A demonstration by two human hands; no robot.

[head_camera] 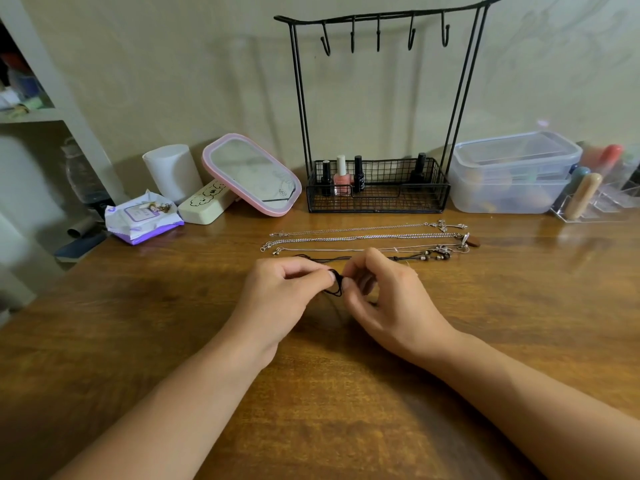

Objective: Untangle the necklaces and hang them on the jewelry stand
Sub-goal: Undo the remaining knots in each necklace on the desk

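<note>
Necklaces are what I am working on, and the nearest of them, a black cord necklace (pixel 335 287), is caught between both hands just above the counter (pixel 173 323). My left hand (pixel 287 289) pinches one side of a small looped knot with thumb and forefinger, and my right hand (pixel 384 289) pinches the other side, so each grip is closed on the cord with the knot between the fingertips. I judge the cord soft, limp and very light; it should slide a little under the nails, so I would hold it close to the knot and tease the loop open rather than pull hard and tighten it. Beyond my grip the cord trails away to the right toward its beads (pixel 434 255). Just past that lie three silver chains (pixel 360 237), stretched side by side, their pendants bunched close together at the right end; thin links like these look fragile and likely to snag. Farther still stands the jewelry stand (pixel 381 109), its hooks (pixel 377 32) bare and high above a wire basket holding nail polish bottles (pixel 342 176). Between my grip and the stand the counter is open apart from the chains, and near me it is bare wood. A pink mirror (pixel 251 174) sits far left and a plastic box (pixel 512 173) far right.
</note>
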